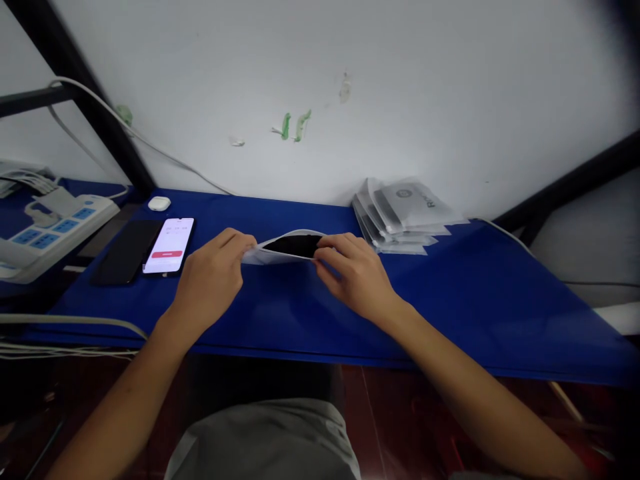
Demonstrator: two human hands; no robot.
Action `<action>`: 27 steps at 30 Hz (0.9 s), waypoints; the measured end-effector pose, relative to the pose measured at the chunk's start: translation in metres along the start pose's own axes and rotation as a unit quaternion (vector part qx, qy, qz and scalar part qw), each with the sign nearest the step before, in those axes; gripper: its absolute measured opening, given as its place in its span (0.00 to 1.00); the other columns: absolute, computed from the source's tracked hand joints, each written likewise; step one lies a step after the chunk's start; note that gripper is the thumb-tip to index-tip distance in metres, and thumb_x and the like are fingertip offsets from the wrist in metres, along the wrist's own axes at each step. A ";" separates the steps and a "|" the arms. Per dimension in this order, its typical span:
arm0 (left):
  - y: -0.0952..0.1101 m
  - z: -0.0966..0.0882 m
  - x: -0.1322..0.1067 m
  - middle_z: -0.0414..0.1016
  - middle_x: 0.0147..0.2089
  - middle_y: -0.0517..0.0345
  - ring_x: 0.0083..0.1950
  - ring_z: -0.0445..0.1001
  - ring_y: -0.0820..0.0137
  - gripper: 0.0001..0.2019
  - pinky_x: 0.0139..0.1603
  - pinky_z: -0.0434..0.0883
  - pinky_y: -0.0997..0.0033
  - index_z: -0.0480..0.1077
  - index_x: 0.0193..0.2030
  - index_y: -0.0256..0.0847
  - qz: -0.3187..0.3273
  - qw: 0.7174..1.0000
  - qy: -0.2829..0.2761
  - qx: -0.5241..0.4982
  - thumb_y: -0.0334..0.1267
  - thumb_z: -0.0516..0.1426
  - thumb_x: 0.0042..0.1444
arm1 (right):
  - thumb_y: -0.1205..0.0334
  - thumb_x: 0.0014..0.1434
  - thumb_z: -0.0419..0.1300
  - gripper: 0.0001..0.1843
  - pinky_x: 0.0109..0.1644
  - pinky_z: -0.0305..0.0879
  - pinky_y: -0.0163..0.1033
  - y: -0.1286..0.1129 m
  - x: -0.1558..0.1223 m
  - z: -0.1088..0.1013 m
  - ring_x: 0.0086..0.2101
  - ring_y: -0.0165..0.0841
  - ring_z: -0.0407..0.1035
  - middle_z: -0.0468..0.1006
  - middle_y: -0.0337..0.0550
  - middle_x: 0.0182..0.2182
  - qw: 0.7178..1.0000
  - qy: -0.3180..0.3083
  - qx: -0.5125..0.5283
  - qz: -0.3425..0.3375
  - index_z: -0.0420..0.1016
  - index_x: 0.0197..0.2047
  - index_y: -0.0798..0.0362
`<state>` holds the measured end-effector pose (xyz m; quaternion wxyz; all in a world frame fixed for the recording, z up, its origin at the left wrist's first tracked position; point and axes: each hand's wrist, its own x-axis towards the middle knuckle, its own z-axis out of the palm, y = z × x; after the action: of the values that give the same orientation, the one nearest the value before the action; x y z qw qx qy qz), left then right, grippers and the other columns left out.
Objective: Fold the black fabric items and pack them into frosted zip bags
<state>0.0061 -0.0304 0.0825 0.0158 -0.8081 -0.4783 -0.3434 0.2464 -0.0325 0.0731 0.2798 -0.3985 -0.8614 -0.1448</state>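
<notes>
My left hand (213, 277) and my right hand (353, 273) both pinch the mouth of a white translucent pouch (280, 245) just above the blue table cover (480, 293). The pouch's opening is spread between them and something black (295, 246) shows inside it. Left fingers grip the pouch's left end, right fingers its right end. Both hands are closed in a pinch.
A stack of similar white pouches (407, 217) leans against the wall at the right. A lit phone (169, 246) and a dark phone (126, 252) lie at the left, with a white earbud case (159, 203) behind. A power strip (47, 230) and cables (65, 320) sit far left.
</notes>
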 end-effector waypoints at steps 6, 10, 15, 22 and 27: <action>-0.003 0.003 -0.002 0.76 0.40 0.56 0.42 0.75 0.65 0.15 0.38 0.70 0.68 0.71 0.42 0.42 0.008 0.999 -0.002 0.051 0.25 0.46 0.58 | 0.66 0.65 0.51 0.10 0.36 0.55 0.41 0.001 0.003 -0.004 0.33 0.36 0.66 0.76 0.43 0.28 0.998 -0.055 -0.018 -0.013 0.71 0.34 0.53; -0.007 0.005 -0.002 0.76 0.41 0.55 0.42 0.75 0.65 0.16 0.39 0.71 0.67 0.72 0.42 0.42 0.011 0.999 -0.016 0.043 0.24 0.45 0.59 | 0.62 0.63 0.54 0.07 0.39 0.57 0.42 0.002 0.008 -0.006 0.38 0.39 0.67 0.77 0.49 0.38 0.999 -0.031 -0.031 0.004 0.72 0.38 0.53; -0.010 0.007 -0.003 0.75 0.41 0.56 0.42 0.74 0.67 0.16 0.41 0.71 0.67 0.71 0.43 0.41 0.012 1.000 -0.024 -0.003 0.25 0.45 0.59 | 0.63 0.58 0.60 0.08 0.46 0.60 0.45 0.009 0.014 -0.004 0.45 0.42 0.69 0.75 0.51 0.48 0.998 -0.041 0.017 0.039 0.71 0.42 0.52; -0.012 0.010 -0.004 0.75 0.41 0.56 0.41 0.74 0.69 0.13 0.43 0.72 0.69 0.72 0.42 0.41 -0.018 0.999 -0.002 -0.047 0.29 0.46 0.62 | 0.66 0.60 0.57 0.05 0.38 0.63 0.39 0.018 0.015 -0.001 0.34 0.34 0.70 0.78 0.42 0.32 0.986 -0.046 0.141 0.071 0.74 0.33 0.51; -0.013 0.014 -0.004 0.78 0.41 0.57 0.43 0.76 0.70 0.09 0.47 0.72 0.69 0.73 0.42 0.43 -0.047 0.995 0.051 -0.069 0.34 0.51 0.62 | 0.68 0.59 0.57 0.08 0.37 0.66 0.39 0.023 0.016 0.001 0.33 0.33 0.71 0.79 0.41 0.31 0.979 -0.007 0.185 0.085 0.76 0.31 0.51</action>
<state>0.0022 -0.0215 0.0651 -0.0315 -0.7651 -0.4899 -0.4167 0.2558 -0.0079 0.0827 0.3538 -0.4127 -0.8382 0.0443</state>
